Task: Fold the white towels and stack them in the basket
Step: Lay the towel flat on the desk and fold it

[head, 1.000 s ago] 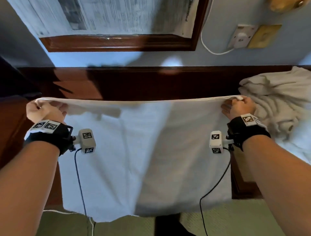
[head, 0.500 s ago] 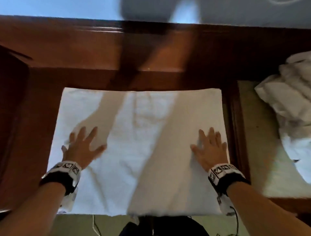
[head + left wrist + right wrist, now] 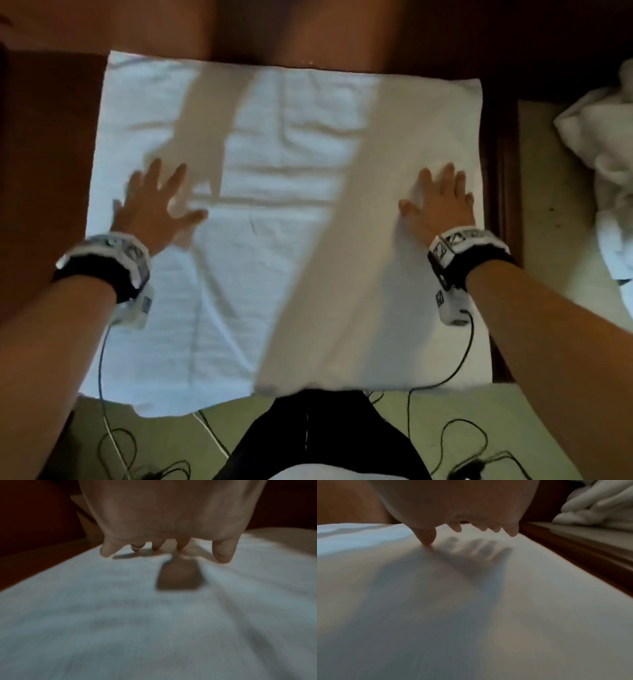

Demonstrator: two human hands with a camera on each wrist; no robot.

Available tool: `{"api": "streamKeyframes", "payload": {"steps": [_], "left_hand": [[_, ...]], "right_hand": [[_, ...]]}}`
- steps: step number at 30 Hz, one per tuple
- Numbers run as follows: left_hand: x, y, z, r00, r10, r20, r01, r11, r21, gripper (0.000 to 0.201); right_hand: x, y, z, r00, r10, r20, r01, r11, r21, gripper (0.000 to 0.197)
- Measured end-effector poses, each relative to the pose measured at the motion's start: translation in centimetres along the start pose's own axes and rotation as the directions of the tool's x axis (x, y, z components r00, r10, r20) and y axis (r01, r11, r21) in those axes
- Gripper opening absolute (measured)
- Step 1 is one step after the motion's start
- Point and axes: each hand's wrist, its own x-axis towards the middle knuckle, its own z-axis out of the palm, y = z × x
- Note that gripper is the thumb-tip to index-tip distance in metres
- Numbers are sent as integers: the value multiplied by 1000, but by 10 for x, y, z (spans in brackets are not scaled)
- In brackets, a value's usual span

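Now a white towel (image 3: 284,219) lies spread flat across the dark wooden worktop (image 3: 51,137), filling the middle of the head view, its near edge hanging over the front of the worktop at the bottom of the frame. Both hands rest palm down on it with fingers straight and spread wide, holding nothing. The left hand (image 3: 154,205) sits at centre left, near the towel's left edge; in the left wrist view its fingertips (image 3: 223,555) touch the cloth, which puckers slightly in front of them. The right hand (image 3: 442,202) sits at centre right, close to the towel's right edge; the right wrist view shows its thumb tip down on the cloth, while contact of the other fingers is too blurred to tell. A few creases run across the towel between the hands. At the right edge of the frame, a heap of crumpled white towels (image 3: 603,171) lies on a paler surface, apart from the spread one. Cables (image 3: 459,363) trail from the wrist cameras down to the floor at the bottom.
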Motion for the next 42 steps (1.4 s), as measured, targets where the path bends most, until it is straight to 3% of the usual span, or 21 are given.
{"api": "streamKeyframes", "payload": {"steps": [2,6,10,14,17,21,25,29,36,39,42], "left_hand": [[-36,-8,29,998,-3,62,-1,998,68,95],[-94,-29,73,989,-44,142,27,993,119,94],[-72,-27,66,991,-81,111,64,986,154,93],[-19,-14,33,993,-50,106,32,986,164,93],[-4,-3,14,991,-18,135,-1,991,136,96],[-49,-5,38,986,-7,169,-16,991,134,99],[-104,-14,75,974,-26,227,-7,990,143,99],[-78,-11,69,981,-57,184,19,979,201,97],[-18,2,34,990,32,137,-61,974,216,96],[-38,-2,48,997,58,55,-67,982,176,94],[-94,-18,87,996,93,1,-92,982,166,87]], "right_hand": [[-45,-3,19,998,-65,-2,65,998,10,73],[-128,5,62,974,-69,213,78,996,-31,78],[-99,10,53,977,-58,204,72,995,-64,84],[-37,-2,26,984,-53,170,63,997,-51,84],[-18,-13,14,983,-21,182,25,999,-21,83],[-72,-12,33,984,-32,173,38,999,-32,82],[-141,7,66,955,-58,290,68,997,-28,86],[-114,10,62,965,-55,256,78,994,-81,89],[-54,-6,36,981,-38,192,48,998,-46,87],[-74,-8,42,988,-34,147,37,999,-13,84],[-129,-2,70,983,-66,169,72,997,-32,83]]}}
